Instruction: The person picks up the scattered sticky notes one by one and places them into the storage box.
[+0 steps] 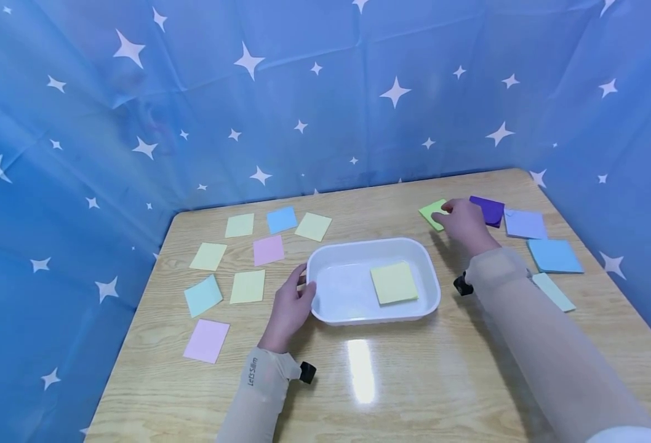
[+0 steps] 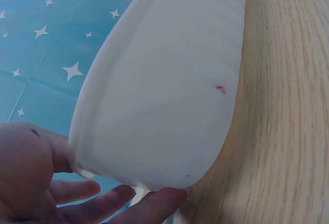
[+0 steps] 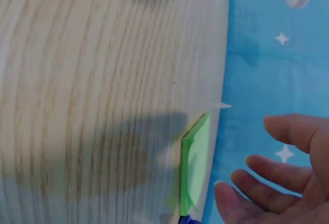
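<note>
My left hand [image 1: 290, 307] grips the left end of a white plastic tub [image 1: 374, 317], thumb over the rim and fingers against the outer wall. Inside the tub lies a pale yellow sticky note pad [image 1: 394, 283]. In the head view my right hand [image 1: 466, 224] overlaps a light green sticky note pad [image 1: 431, 213] near the table's back edge. The right wrist view shows the fingers [image 3: 270, 170] of that hand spread and loosely bent, holding nothing, above the green pad [image 3: 197, 165]. Just right of that hand sits a dark purple pad [image 1: 488, 210].
Along the right edge of the wooden table [image 1: 414, 381] lie a lavender pad [image 1: 525, 224], a blue pad [image 1: 555, 256] and a pale green pad [image 1: 554, 291]. Several single notes, such as a pink one [image 1: 268, 250], spread over the left side. A starry blue curtain [image 1: 325, 92] stands behind.
</note>
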